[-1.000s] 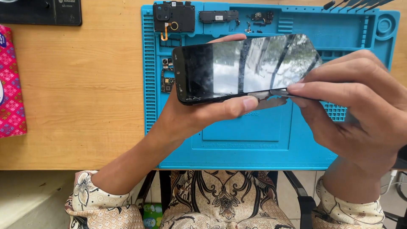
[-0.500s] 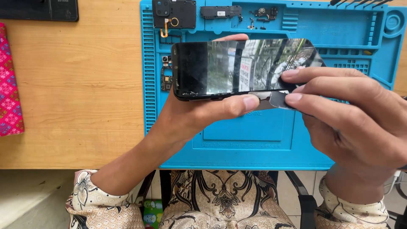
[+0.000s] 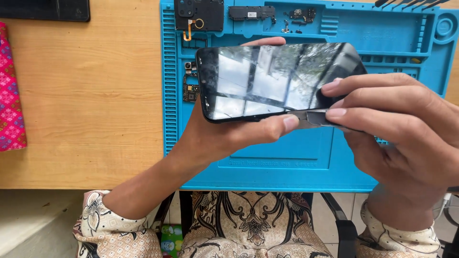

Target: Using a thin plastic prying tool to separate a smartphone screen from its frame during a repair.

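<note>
Phone [image 3: 277, 79] is held above the blue mat [image 3: 287, 157], screen up, long axis running left to right. Left hand [image 3: 224, 136] is closed around its near edge from below. Right hand [image 3: 397, 129] pinches a thin metal tool [image 3: 311, 116] at that edge; it is better to keep the tool flat and shallow along the seam.

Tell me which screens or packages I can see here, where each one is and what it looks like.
Phone screen: held above the blue mat by the left hand, with the right hand at its lower edge; dark rounded rectangle, glossy, mirroring windows.
Pink patterned package: left table edge, partly cut off.
</note>
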